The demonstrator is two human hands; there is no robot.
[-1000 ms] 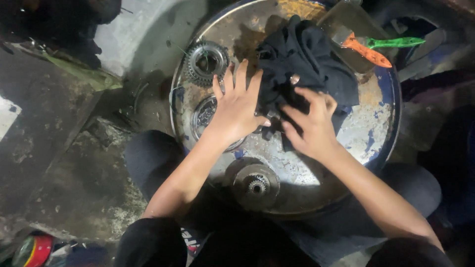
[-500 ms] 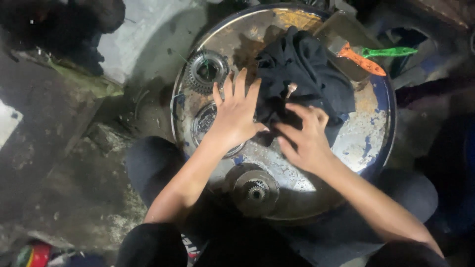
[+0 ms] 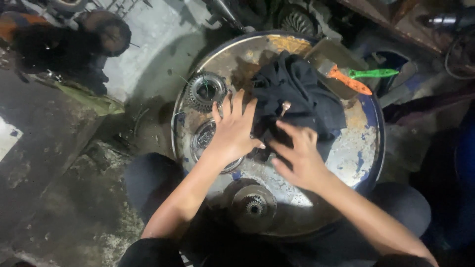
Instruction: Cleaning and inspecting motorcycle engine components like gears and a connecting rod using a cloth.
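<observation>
Left hand (image 3: 232, 133) spread flat beside the gear (image 3: 205, 90); right hand (image 3: 297, 155) open on the rag (image 3: 297, 96). Better to bunch the cloth firmly.

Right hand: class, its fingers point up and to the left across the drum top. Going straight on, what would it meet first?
The right hand would probably meet the black cloth first; its fingertips already seem to touch the cloth's near edge.

My fingers (image 3: 237, 106) rest on a black cloth (image 3: 297, 99). The round drum lid (image 3: 356, 148) beneath is silvery grey with blue flecks and rust-orange patches. At two o'clock lie an orange knife (image 3: 349, 81) and a green-handled tool (image 3: 373, 73).
</observation>
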